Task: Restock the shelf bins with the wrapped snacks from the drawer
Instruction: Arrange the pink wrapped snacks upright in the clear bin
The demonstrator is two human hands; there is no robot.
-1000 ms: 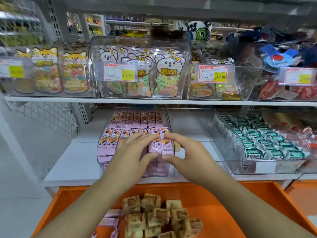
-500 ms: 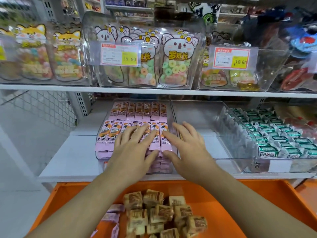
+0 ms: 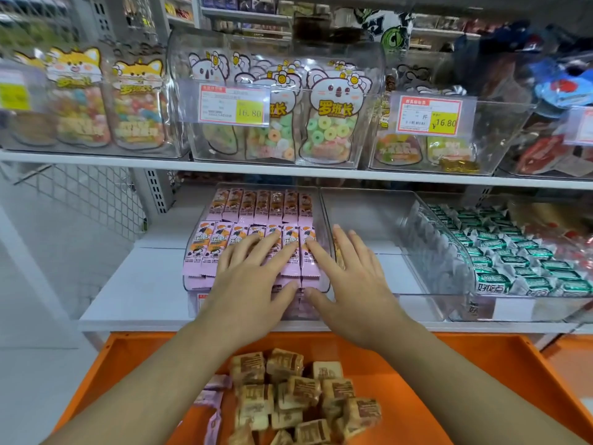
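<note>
Hands: your left hand (image 3: 253,277) and right hand (image 3: 349,277) lie flat, gripping nothing, on the pink bars (image 3: 224,248).
Next: brown snacks (image 3: 298,396) lie below, in the drawer (image 3: 449,364) toward you.

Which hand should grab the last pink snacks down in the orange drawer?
Probably the left hand. The loose pink snacks lie at the left of the orange drawer, beneath the left forearm; the right hand would cross over.

Part of the front row of pink snack packs (image 3: 221,248) is covered by the left hand (image 3: 253,281) and right hand (image 3: 349,277). The orange drawer (image 3: 449,374) is cut off at the bottom edge; upper-shelf goods at right are blurred.
</note>
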